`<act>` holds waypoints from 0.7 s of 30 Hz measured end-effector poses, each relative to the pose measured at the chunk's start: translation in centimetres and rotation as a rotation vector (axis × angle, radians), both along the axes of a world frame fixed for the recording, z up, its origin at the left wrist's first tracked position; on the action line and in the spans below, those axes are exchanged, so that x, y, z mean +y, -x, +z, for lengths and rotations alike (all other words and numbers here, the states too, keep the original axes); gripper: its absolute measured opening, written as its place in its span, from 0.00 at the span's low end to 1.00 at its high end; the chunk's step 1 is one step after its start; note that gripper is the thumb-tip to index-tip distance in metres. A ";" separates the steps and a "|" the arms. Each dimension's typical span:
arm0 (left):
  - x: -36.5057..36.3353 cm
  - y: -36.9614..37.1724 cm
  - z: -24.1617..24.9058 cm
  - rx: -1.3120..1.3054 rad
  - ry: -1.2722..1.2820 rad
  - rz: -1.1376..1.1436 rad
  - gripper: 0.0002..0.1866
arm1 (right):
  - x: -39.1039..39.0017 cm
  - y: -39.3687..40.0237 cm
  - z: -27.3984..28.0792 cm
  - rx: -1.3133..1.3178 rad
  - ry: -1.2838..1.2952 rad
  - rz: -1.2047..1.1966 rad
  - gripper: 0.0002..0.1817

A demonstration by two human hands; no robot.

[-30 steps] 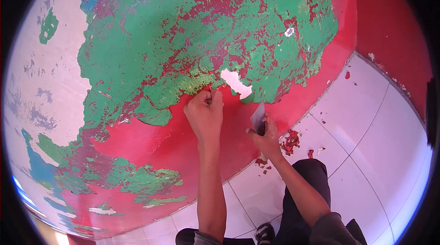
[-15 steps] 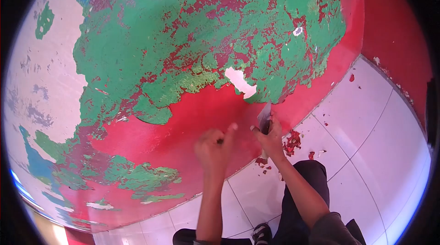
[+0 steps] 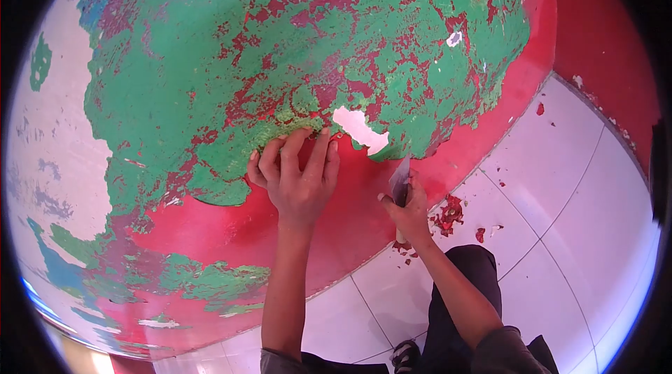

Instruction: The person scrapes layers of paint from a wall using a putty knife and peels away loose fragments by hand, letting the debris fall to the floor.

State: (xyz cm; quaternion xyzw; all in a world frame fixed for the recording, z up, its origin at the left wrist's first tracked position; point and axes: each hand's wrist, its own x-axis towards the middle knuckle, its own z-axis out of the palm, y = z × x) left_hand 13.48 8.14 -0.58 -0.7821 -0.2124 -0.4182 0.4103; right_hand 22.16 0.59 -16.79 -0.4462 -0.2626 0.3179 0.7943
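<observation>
My left hand (image 3: 299,185) lies against the wall with its fingers spread and bent, the fingertips at the lower ragged edge of the green paint (image 3: 245,104). Bare red wall (image 3: 357,192) shows below and beside it. In my right hand (image 3: 411,214) is a paint scraper (image 3: 400,179), its flat metal blade pointing up along the wall and its handle end showing beneath my fist. Just above the blade, the green layer ends in a rough border. A white bare patch (image 3: 360,130) lies between the two hands, higher on the wall.
Red paint flakes (image 3: 448,214) are piled on the white tiled floor (image 3: 528,192) near my right hand, with smaller chips scattered around. My knee (image 3: 470,269) and shoe (image 3: 404,356) are below. A red wall (image 3: 602,52) stands at the right.
My left hand has moved up and left from in front of the red area to the green paint's edge, its fingers now spread. My right hand keeps the scraper in nearly the same place.
</observation>
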 end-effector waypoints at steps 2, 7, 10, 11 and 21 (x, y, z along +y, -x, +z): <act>0.4 0.4 -0.2 0.015 -0.017 -0.049 0.06 | 0.3 0.1 -0.3 0.000 0.007 -0.012 0.27; 0.8 0.7 -0.5 0.010 -0.026 -0.068 0.05 | 0.5 0.0 -1.0 0.017 0.023 0.000 0.28; 0.8 0.7 -0.5 0.008 -0.025 -0.047 0.05 | 0.3 -0.3 -0.8 0.026 0.070 0.029 0.28; 0.6 0.6 -0.4 0.007 -0.018 -0.042 0.05 | 0.3 -0.2 -0.6 0.033 0.057 0.030 0.28; -0.4 -0.2 3.9 0.013 -0.014 0.029 0.15 | 0.3 2.6 0.0 0.000 -0.034 0.136 0.32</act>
